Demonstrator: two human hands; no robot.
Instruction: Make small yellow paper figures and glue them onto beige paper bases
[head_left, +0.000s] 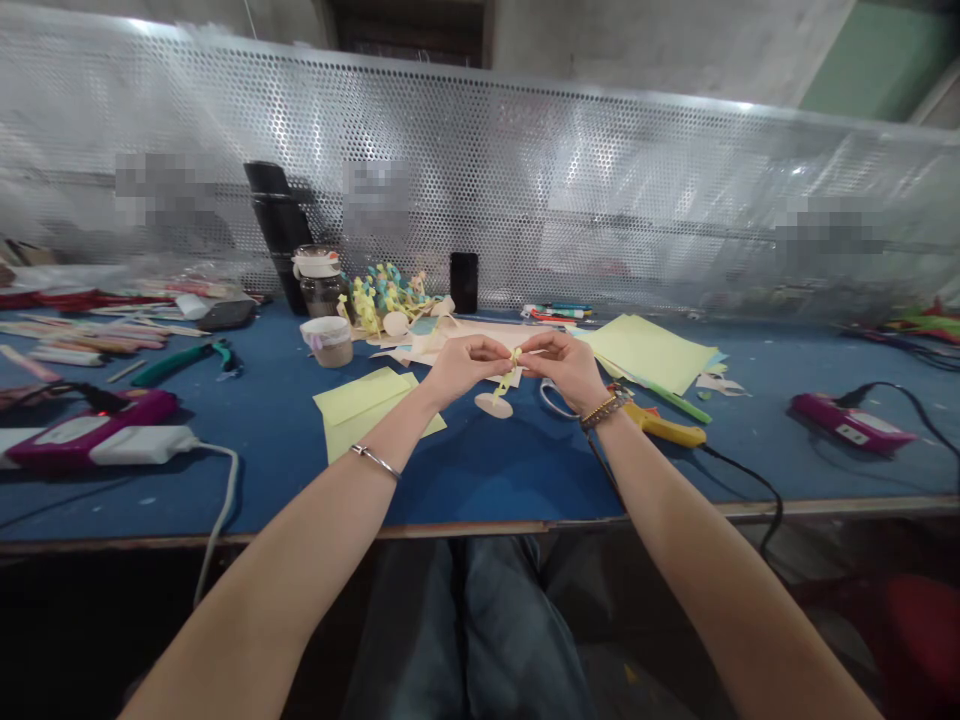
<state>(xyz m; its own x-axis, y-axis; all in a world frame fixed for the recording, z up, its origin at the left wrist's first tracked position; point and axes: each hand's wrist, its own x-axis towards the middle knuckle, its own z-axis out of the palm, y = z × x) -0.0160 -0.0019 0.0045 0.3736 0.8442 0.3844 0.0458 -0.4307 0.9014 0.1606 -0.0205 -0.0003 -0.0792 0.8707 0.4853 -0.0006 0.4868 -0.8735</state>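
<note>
Yellow paper strip (508, 378) is hanging from the fingers of both hands, up over the blue table (480, 470). The left hand (463, 368) is nearly shut, and it is pinching the top of the strip with its finger and thumb. The right hand (566, 366) is nearly shut too, and its fingertips (527, 360) are pinching the same strip from the other side. Just below the strip, a round pale paper disc (493, 405) is lying on the table. Two yellow paper sheets (364, 412) are lying nearby on the left, and a pile of yellow paper (649, 352) is lying on the right. A yellow tool (666, 425) is sitting just past the right hand. On the far side, a glass jar (320, 285), a white cup (327, 340), a black phone (464, 282) and a heap of paper curls (382, 295) are sitting by a metal mesh wall (570, 180).
</note>
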